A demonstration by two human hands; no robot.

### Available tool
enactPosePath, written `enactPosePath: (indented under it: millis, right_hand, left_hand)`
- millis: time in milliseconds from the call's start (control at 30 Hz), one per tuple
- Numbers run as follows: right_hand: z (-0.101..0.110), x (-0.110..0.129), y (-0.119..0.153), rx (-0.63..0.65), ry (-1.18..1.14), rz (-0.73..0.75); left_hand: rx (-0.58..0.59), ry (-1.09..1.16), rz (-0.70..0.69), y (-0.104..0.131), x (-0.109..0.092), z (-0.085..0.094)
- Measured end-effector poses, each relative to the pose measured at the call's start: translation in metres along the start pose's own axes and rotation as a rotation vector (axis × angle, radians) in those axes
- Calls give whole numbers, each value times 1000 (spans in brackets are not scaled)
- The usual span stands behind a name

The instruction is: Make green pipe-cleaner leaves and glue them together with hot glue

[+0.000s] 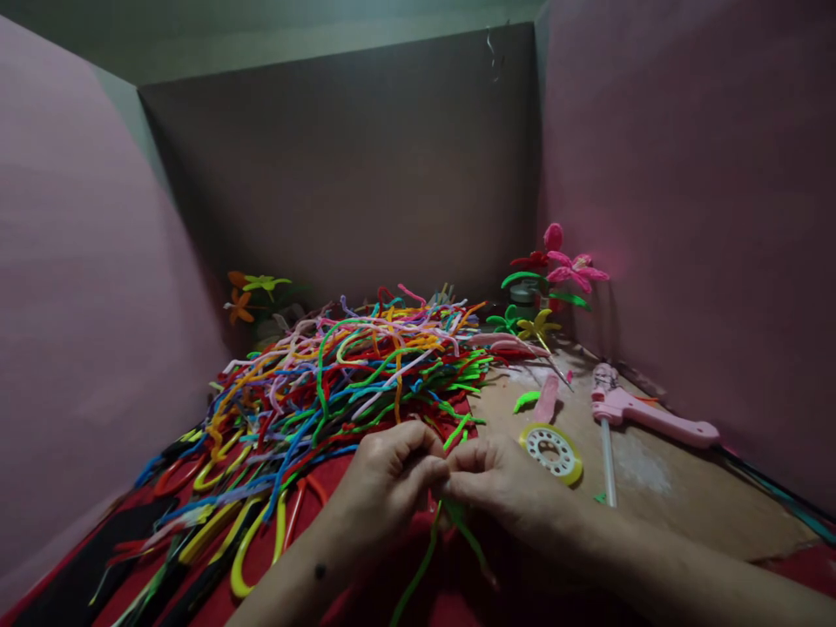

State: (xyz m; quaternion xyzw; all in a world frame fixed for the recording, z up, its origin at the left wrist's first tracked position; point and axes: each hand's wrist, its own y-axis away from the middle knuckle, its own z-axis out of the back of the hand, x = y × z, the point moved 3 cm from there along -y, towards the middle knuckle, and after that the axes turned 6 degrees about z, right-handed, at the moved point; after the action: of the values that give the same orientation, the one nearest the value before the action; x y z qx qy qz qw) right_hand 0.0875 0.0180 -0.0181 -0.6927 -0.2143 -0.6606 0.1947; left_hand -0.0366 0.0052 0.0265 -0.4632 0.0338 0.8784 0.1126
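Note:
My left hand (398,466) and my right hand (493,479) meet fingertip to fingertip at the lower middle of the head view. Both are closed in a pinch on green pipe cleaners (421,566). Two green lengths hang below the fingers, one down to the left and one to the right, and a short green end pokes up between the hands. Just behind them spreads a large heap of multicoloured pipe cleaners (366,366). The exact spot that the fingertips grip is hidden.
A pink glue gun (653,414) and a yellow tape roll (552,453) lie on cardboard (692,488) at the right. Pipe-cleaner flowers (578,272) stand behind. Yellow-handled scissors (245,566) lie on red cloth at the left. Pink side panels and a dark back panel enclose the area.

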Motion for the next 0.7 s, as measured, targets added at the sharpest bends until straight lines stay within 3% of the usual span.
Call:
enactPosePath:
  millis: [100, 233, 367, 567, 700]
  right_hand:
    - [-3, 0, 2, 17, 6, -74]
    - [-6, 1, 5, 51, -71, -134]
    - [-4, 3, 5, 52, -34, -103]
    - [2, -3, 3, 22, -138, -92]
    - [12, -2, -1, -130, -304, -6]
  left_hand:
    - [-33, -156, -79, 0, 0, 2]
    - [7, -217, -50, -2, 5, 3]
    - [78, -115, 18, -1, 5, 1]
    - [14, 80, 131, -4, 2, -3]
    - [-37, 320, 236, -10, 9, 1]
